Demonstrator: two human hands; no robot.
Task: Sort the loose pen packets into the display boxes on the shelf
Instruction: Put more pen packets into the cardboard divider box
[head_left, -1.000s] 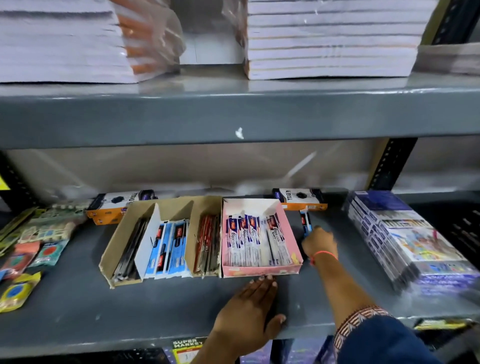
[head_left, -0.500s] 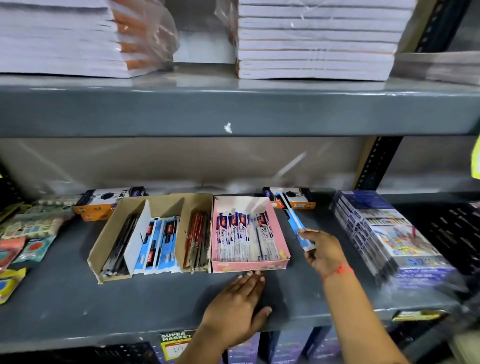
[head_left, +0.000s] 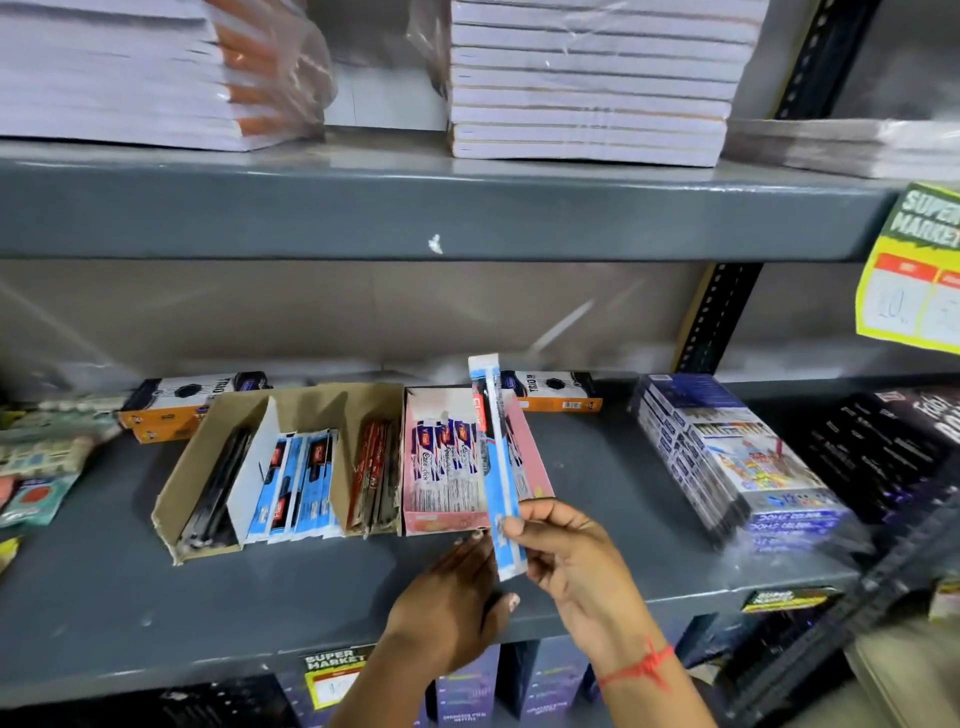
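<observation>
My right hand (head_left: 576, 556) pinches the lower end of a long blue pen packet (head_left: 496, 467) and holds it upright in front of the pink display box (head_left: 524, 447). That box holds white and blue pen packets. My left hand (head_left: 457, 608) rests flat on the grey shelf (head_left: 597, 467) just below the pink box, fingers together, holding nothing. To the left stands a brown cardboard display box (head_left: 182, 467) with black pens, blue packets (head_left: 296, 478) and red packets (head_left: 371, 473) in separate compartments.
Orange and black boxes (head_left: 171, 405) lie behind the display boxes. A wrapped stack of colour-pencil boxes (head_left: 737, 457) stands to the right, loose sharpener packets (head_left: 36, 467) to the left. Stacked notebooks (head_left: 587, 78) fill the shelf above. A yellow price tag (head_left: 914, 270) hangs at the right.
My right hand picked the blue packet up from the shelf right of the pink box, drew it toward me and raised it upright. The left hand stayed on the shelf.
</observation>
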